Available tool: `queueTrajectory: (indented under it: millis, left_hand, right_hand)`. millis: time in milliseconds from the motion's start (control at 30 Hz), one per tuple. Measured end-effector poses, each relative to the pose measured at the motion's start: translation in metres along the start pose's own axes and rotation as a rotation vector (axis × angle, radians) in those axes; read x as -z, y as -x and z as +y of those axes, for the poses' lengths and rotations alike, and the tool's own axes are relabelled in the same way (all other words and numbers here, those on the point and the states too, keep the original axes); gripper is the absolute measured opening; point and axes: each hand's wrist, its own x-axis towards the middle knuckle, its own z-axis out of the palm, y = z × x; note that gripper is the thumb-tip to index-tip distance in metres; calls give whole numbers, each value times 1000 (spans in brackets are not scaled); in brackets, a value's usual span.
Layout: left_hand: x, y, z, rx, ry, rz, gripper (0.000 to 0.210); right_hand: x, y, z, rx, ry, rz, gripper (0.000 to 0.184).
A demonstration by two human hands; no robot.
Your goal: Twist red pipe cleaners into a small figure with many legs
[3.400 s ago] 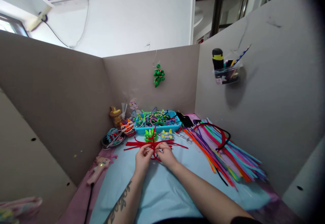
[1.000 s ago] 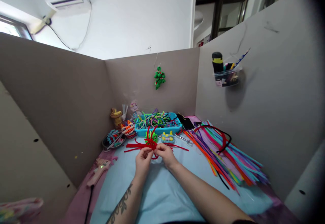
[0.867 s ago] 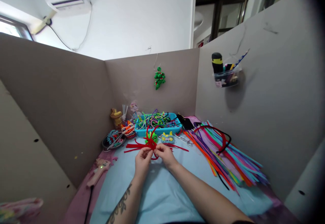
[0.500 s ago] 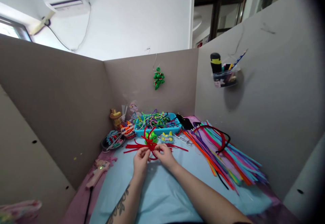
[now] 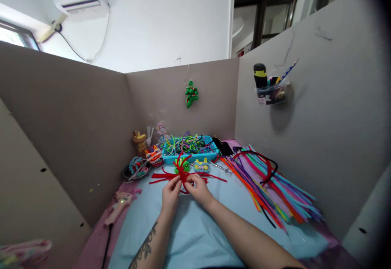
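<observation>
Red pipe cleaners [image 5: 182, 170] fan out from a bunched centre between my two hands, some standing up and curling. My left hand [image 5: 171, 191] pinches the bunch from the left, thumb and fingers together. From the right, my right hand [image 5: 197, 187] grips it with closed fingertips. More straight red pipe cleaners lie on the blue sheet behind the hands, to either side. Just beyond stand a green fuzzy figure [image 5: 178, 165], partly hidden by the red stems, and a blue and yellow fuzzy figure [image 5: 201, 165].
A blue tray [image 5: 195, 157] heaped with pipe cleaner scraps stands at the back. Scissors [image 5: 224, 169] lie right of the figures, near a large multicoloured pipe cleaner bundle [image 5: 269, 187]. On the left are a dark bowl [image 5: 126, 175] and a corded pink glue gun [image 5: 119, 211]. Grey panels surround the table.
The upright red stems have shifted, and one now bends over to the right. Both hands keep nearly the same place and grip.
</observation>
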Motion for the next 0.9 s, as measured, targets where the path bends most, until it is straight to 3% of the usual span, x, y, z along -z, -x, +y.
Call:
queueTrajectory:
  millis: [233, 500, 567, 667, 767, 900]
  left_hand:
    - [-3, 4, 3, 2, 8, 64, 28]
    - [0, 3, 0, -47, -80, 37, 25]
    - [-1, 3, 0, -53, -82, 47, 26]
    - [-3, 2, 0, -64, -119, 44, 26]
    - [-5, 3, 1, -57, -160, 11, 27]
    - [-6, 2, 1, -4, -34, 24, 28]
  right_hand:
    - [-2, 2, 1, -20, -22, -12, 12]
    - [-1, -1, 3, -64, -90, -35, 12]
    - [0, -2, 2, -51, -102, -14, 4]
    - [3, -4, -2, -7, -124, 31, 12]
    - [5, -6, -4, 39, -106, 50, 5]
    - [4, -8, 2, -30, -175, 93, 2]
